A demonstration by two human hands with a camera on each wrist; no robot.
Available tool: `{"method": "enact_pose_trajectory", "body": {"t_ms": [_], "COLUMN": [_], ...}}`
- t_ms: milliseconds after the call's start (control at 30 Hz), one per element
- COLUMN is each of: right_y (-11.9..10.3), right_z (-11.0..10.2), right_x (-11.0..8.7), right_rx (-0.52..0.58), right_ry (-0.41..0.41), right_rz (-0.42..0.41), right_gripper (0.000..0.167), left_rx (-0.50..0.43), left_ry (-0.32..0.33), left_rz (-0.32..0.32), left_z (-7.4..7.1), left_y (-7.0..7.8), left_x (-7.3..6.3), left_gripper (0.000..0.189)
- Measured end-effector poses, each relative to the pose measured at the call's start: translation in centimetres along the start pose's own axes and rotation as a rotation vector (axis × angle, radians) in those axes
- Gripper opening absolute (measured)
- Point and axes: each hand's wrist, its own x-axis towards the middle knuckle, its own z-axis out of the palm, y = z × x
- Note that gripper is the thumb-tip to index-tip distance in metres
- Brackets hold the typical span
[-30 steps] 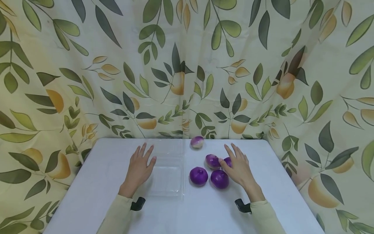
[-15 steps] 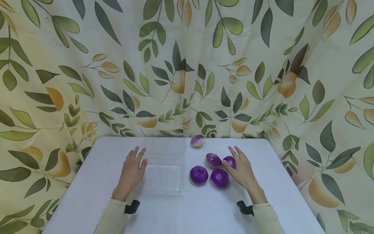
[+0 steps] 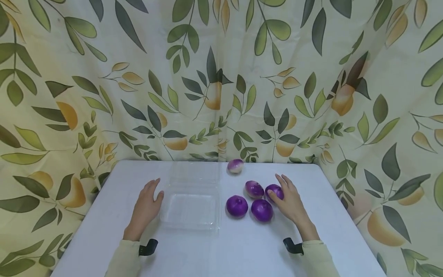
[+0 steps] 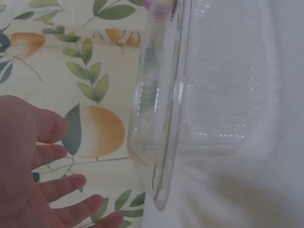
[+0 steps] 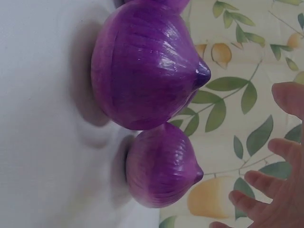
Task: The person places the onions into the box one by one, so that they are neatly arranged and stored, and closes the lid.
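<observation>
My left hand [image 3: 143,207], its fingers loosely extended, is just left of a clear plastic clamshell box [image 3: 190,209] lying with its lid [image 3: 195,172] folded back. The left wrist view has the box's transparent wall [image 4: 161,109] beside that hand. On the right, my right hand [image 3: 292,202] hovers by a purple onion [image 3: 274,191] and partly covers it, fingers spread and holding nothing. Two larger purple onions, one at the left [image 3: 237,206] and one nearer [image 3: 262,210], sit with another onion [image 3: 254,189]. The right wrist view shows two pointed onions [image 5: 147,66] close up.
A paler purple-and-white onion [image 3: 235,166] lies at the back edge of the white table [image 3: 242,250]. Behind the table hangs a leaf-and-fruit patterned curtain [image 3: 194,96]. Black wrist mounts [image 3: 149,247] sit at both cuffs.
My left hand has moved left, off the clear box to its left side. My right hand has shifted slightly right, uncovering more of the onion beside it. The onions and box stay put.
</observation>
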Motion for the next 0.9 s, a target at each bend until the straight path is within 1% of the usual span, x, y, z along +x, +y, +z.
{"method": "enact_pose_trajectory", "body": {"t_ms": [133,300,500,600,700,767,900], "right_y": [0.3,0.9,2.6,3.3,3.8,3.9,4.2], "right_z": [-0.1,0.0,0.6,0.6,0.6,0.6,0.7], "right_x": [-0.1,0.0,0.0,0.1,0.1,0.1,0.4], "right_rx": [-0.007,0.01,0.138,0.191,0.236,0.274,0.329], "right_ry": [0.001,0.014,0.031,0.034,0.016,-0.003,-0.038], "right_rz": [0.004,0.009,0.035,0.074,0.123,0.155,0.199], "right_gripper": [0.075,0.075,0.071,0.07,0.072,0.073,0.075], "left_rx": [-0.056,-0.103,-0.164,-0.188,-0.202,-0.219,-0.308], "left_ry": [-0.023,-0.019,-0.032,-0.038,-0.043,-0.049,-0.076], "left_rz": [-0.017,-0.031,-0.073,-0.087,-0.102,-0.123,-0.184], "left_z": [-0.1,0.0,0.6,0.8,1.1,1.2,1.6], "left_y": [-0.6,-1.0,-2.1,-2.6,-2.8,-2.9,-3.4], "left_x": [0.0,0.0,0.0,0.0,-0.1,-0.2,-0.4], "left_gripper": [0.055,0.055,0.053,0.052,0.052,0.052,0.053]}}
